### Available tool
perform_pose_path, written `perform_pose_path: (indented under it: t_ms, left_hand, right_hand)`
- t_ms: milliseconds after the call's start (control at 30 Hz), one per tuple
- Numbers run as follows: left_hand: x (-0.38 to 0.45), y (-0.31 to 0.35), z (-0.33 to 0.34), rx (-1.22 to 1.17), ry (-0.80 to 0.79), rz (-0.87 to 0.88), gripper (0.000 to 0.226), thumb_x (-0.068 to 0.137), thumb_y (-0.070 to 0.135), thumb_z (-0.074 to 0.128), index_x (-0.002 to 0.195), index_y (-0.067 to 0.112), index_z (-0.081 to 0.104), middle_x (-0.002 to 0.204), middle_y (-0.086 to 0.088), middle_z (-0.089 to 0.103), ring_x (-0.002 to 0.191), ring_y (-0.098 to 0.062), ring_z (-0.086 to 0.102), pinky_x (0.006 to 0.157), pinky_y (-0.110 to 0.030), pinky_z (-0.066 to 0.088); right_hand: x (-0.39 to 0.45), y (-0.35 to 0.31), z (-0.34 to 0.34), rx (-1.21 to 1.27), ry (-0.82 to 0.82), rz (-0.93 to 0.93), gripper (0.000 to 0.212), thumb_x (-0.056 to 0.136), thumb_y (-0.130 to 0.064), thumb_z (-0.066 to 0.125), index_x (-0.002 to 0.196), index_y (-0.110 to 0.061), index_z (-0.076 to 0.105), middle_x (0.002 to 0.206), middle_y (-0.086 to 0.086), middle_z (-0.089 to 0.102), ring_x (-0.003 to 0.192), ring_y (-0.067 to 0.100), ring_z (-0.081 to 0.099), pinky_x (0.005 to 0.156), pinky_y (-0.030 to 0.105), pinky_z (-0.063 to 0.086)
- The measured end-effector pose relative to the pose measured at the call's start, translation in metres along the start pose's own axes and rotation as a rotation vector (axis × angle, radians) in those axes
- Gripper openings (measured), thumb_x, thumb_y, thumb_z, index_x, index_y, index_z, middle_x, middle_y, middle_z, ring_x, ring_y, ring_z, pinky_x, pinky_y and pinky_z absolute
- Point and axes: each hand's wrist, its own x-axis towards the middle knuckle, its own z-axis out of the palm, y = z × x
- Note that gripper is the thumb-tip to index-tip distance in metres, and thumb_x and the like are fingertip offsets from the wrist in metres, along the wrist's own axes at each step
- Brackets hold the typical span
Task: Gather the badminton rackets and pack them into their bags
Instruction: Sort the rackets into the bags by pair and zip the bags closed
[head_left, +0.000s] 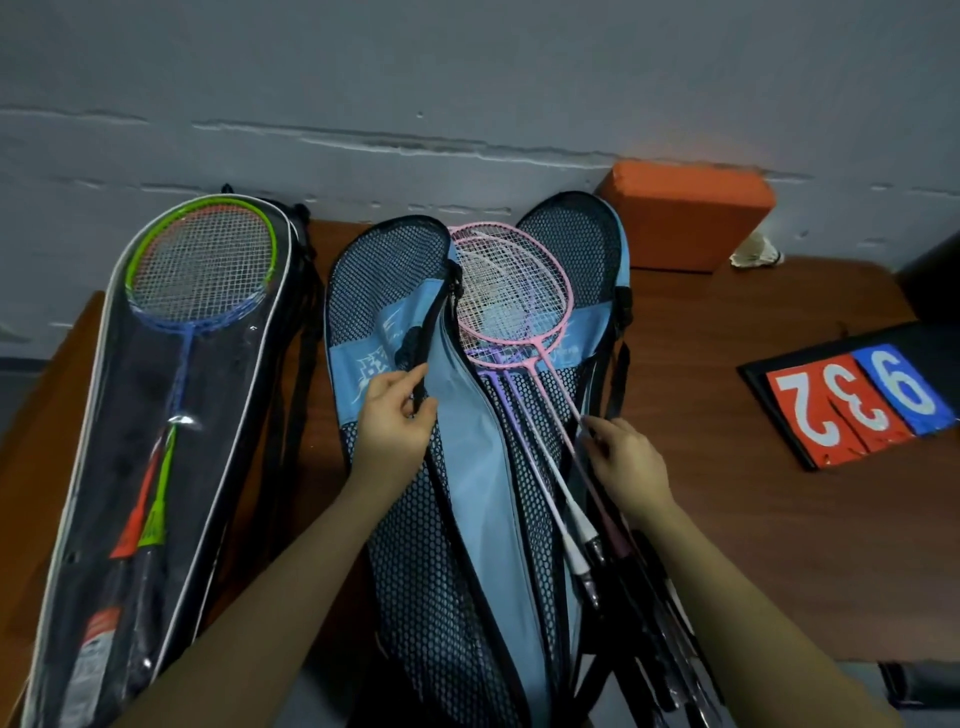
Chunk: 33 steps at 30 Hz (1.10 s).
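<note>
Both forearms reach in: left hand (397, 415) pinches the blue mesh racket bag's (467, 519) open flap, right hand (623, 457) grips the pink racket's (511, 291) shaft, apparently mid-insertion, while the clear-fronted black bag (156, 415) looks packed.

On the wooden bench (727, 467), a light-blue mesh bag (467, 519) lies open in the middle with pink rackets (511, 291) inside. The left hand (395, 415) pinches the black zipper edge (423, 358) of the bag's flap; the right hand (626, 462) touches a pink racket shaft (561, 389). Toward the left edge lies a clear-fronted black bag (208, 415) holding green and orange rackets (202, 260). At the back edge sits an orange block (685, 218); near the right edge, a scoreboard (852, 400).
</note>
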Motion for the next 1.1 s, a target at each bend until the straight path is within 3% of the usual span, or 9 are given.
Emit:
perform_pose_path:
  t_ms: [167, 333, 567, 767, 867, 933, 1000, 1100]
  left_hand:
    - [0.001, -0.004, 0.002, 0.014, -0.008, 0.01, 0.04, 0.087, 0.004, 0.058, 0.127, 0.003, 0.053, 0.102, -0.005, 0.043, 0.066, -0.006, 0.043, 0.068, 0.003, 0.033]
    - [0.001, -0.006, 0.001, 0.002, -0.01, 0.014, 0.04, 0.086, 0.002, 0.058, 0.126, 0.001, 0.053, 0.104, -0.006, 0.044, 0.065, -0.008, 0.043, 0.068, 0.001, 0.035]
    - [-0.004, -0.003, 0.0, 0.054, 0.017, 0.005, 0.04, 0.085, 0.001, 0.059, 0.125, 0.004, 0.055, 0.102, -0.002, 0.046, 0.063, -0.005, 0.043, 0.068, 0.001, 0.034]
    - [-0.003, -0.001, -0.008, 0.094, 0.018, -0.021, 0.04, 0.086, 0.002, 0.056, 0.126, 0.007, 0.055, 0.101, 0.0, 0.047, 0.066, -0.005, 0.045, 0.07, 0.002, 0.033]
    - [-0.003, -0.002, -0.013, 0.106, 0.028, -0.022, 0.039, 0.086, 0.002, 0.056, 0.125, 0.007, 0.055, 0.102, 0.001, 0.048, 0.067, -0.004, 0.046, 0.07, 0.002, 0.034]
    - [-0.002, -0.002, -0.014, 0.094, 0.033, -0.028, 0.039, 0.085, 0.0, 0.056, 0.124, 0.007, 0.056, 0.101, 0.002, 0.048, 0.066, -0.004, 0.047, 0.07, 0.001, 0.034]
    - [-0.002, -0.002, -0.013, 0.075, 0.036, -0.02, 0.039, 0.084, -0.002, 0.056, 0.122, 0.006, 0.057, 0.095, 0.007, 0.048, 0.065, 0.0, 0.047, 0.069, 0.001, 0.034]
    - [-0.001, 0.002, -0.007, 0.044, 0.008, 0.008, 0.039, 0.084, -0.004, 0.058, 0.122, 0.004, 0.057, 0.094, 0.008, 0.046, 0.063, -0.003, 0.046, 0.067, -0.001, 0.036]
  right_hand:
    - [-0.029, -0.002, 0.006, 0.103, 0.044, 0.038, 0.027, 0.092, -0.024, 0.056, 0.118, -0.02, 0.062, 0.101, 0.005, 0.062, 0.091, 0.029, 0.06, 0.062, 0.03, 0.038]
    - [-0.034, 0.002, 0.016, 0.118, 0.059, 0.083, 0.026, 0.091, -0.025, 0.058, 0.115, -0.019, 0.063, 0.1, 0.004, 0.061, 0.089, 0.029, 0.061, 0.064, 0.033, 0.045]
    - [0.005, -0.013, 0.022, 0.141, 0.019, 0.058, 0.052, 0.087, -0.03, 0.062, 0.136, -0.019, 0.046, 0.122, 0.01, 0.061, 0.106, 0.033, 0.058, 0.081, 0.041, 0.048]
    - [0.029, -0.023, 0.029, 0.127, -0.001, 0.03, 0.046, 0.09, -0.015, 0.056, 0.135, -0.019, 0.045, 0.113, 0.014, 0.066, 0.098, 0.034, 0.062, 0.071, 0.041, 0.052]
    - [0.027, -0.017, 0.023, 0.288, -0.062, 0.05, 0.048, 0.09, -0.015, 0.06, 0.136, -0.02, 0.047, 0.124, 0.007, 0.062, 0.11, 0.026, 0.06, 0.086, 0.043, 0.052]
    - [0.023, -0.014, 0.016, 0.407, -0.066, 0.054, 0.048, 0.089, -0.012, 0.062, 0.135, -0.018, 0.049, 0.129, 0.002, 0.058, 0.115, 0.017, 0.056, 0.097, 0.037, 0.047]
    - [0.02, -0.015, 0.006, 0.496, -0.047, 0.057, 0.045, 0.088, -0.009, 0.062, 0.132, -0.016, 0.053, 0.128, 0.0, 0.058, 0.114, 0.008, 0.053, 0.098, 0.027, 0.041]
    - [0.018, -0.017, -0.003, 0.532, -0.029, 0.049, 0.043, 0.088, -0.007, 0.061, 0.129, -0.016, 0.055, 0.125, 0.001, 0.061, 0.113, 0.011, 0.055, 0.099, 0.029, 0.042]
